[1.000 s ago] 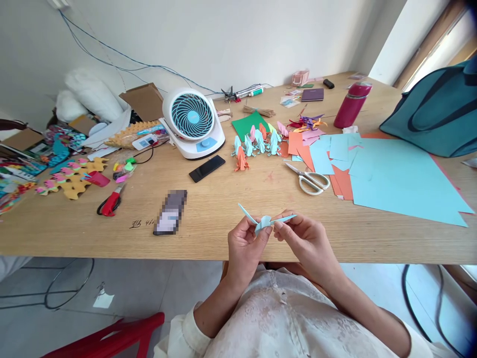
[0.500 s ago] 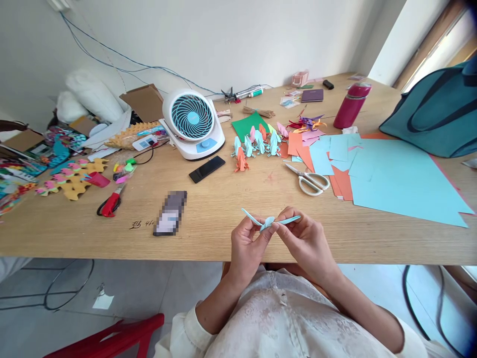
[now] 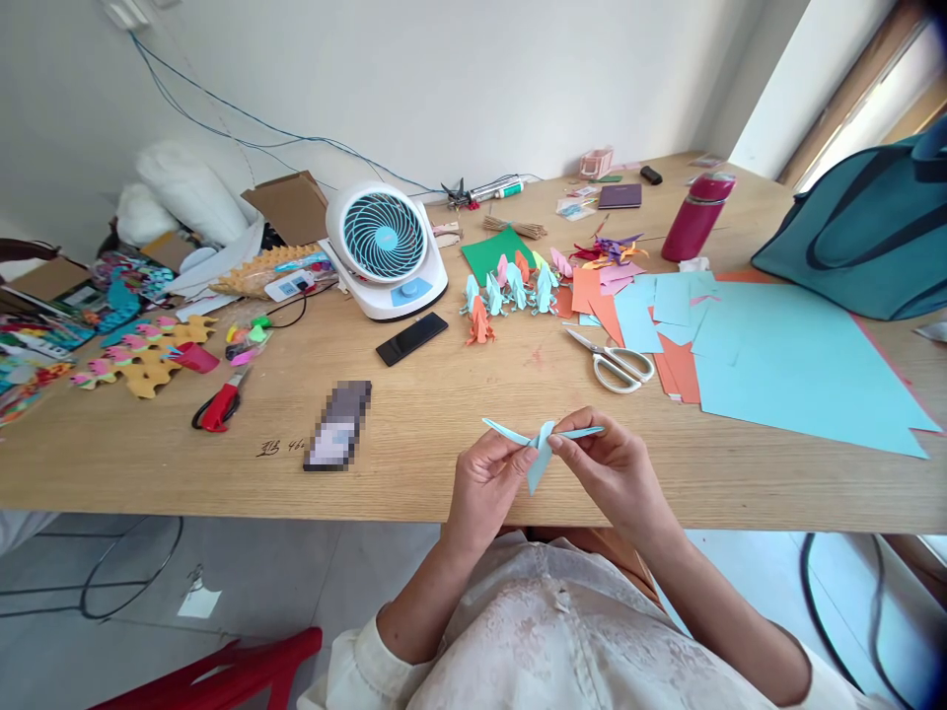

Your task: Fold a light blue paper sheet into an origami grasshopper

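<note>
Folded blue paper [image 3: 543,461] is held in your two hands over the table [image 3: 414,424], on your side of the white-handled scissors [image 3: 606,354] and a little to their left. Your left hand [image 3: 480,485] pinches it near the base of one narrow point, thumb against fingers; your right hand [image 3: 616,475] pinches the other point in much the same way. Between them a wider flap hangs down toward you. You seem to be partway through the folding, working that middle flap (its creases are too small to read). The next move, I'd judge, calls for a steady pinch on both sides while the flap is turned and pressed, gently, since thin tips bend easily. Small paper figures [image 3: 516,286] sit beyond the scissors, to their left.
</note>
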`<state>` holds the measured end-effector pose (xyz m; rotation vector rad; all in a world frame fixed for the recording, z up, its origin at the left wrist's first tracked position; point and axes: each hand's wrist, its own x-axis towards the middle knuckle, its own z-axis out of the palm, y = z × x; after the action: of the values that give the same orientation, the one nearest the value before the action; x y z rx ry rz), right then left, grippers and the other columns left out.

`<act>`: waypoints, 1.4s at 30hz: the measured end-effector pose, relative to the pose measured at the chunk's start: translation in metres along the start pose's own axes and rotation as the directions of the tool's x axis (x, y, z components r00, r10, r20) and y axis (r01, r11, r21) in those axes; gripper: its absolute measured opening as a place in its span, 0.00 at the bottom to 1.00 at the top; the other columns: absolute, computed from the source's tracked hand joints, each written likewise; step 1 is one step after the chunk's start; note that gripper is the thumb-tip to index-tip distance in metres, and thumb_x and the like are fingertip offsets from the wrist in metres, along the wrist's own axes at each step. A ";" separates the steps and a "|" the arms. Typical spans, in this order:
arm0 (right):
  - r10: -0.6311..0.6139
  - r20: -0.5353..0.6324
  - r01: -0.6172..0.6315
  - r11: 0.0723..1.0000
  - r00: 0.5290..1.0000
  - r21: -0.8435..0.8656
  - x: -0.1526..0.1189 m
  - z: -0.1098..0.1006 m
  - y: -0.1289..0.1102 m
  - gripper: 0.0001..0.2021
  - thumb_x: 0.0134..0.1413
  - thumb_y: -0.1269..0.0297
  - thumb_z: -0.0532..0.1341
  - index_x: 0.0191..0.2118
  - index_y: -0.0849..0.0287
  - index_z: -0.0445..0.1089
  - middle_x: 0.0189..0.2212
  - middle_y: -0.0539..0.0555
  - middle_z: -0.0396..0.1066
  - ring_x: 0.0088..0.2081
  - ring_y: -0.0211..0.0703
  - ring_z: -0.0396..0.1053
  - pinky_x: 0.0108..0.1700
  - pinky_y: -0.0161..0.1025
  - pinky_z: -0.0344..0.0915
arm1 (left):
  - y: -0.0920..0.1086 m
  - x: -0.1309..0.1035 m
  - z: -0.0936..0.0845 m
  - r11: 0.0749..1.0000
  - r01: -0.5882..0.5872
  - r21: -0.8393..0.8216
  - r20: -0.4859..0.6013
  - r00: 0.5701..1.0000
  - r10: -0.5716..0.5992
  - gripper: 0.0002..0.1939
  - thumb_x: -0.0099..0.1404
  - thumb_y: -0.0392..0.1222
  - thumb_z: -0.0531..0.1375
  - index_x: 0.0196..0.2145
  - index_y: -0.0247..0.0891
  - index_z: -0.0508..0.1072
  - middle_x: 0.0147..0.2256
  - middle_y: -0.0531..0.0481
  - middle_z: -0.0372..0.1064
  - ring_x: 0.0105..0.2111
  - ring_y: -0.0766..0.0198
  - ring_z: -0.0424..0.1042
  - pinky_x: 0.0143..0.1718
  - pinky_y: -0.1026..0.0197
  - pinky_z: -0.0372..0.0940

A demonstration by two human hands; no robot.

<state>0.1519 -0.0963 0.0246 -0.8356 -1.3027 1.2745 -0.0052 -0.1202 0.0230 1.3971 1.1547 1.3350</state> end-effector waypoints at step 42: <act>-0.597 0.075 0.580 0.731 0.799 -0.359 -0.013 -0.013 -0.005 0.12 0.54 0.77 0.63 0.36 0.49 0.71 0.32 0.52 0.74 0.31 0.43 0.71 0.32 0.43 0.69 | 0.017 0.003 -0.023 0.460 -0.718 0.523 0.290 0.657 0.695 0.19 0.68 0.33 0.59 0.55 0.45 0.74 0.38 0.49 0.75 0.36 0.64 0.74 0.38 0.63 0.69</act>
<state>0.1677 -0.1073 0.0243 -0.6107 -1.6289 0.5030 -0.0275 -0.1211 0.0417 2.5953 1.0336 1.5285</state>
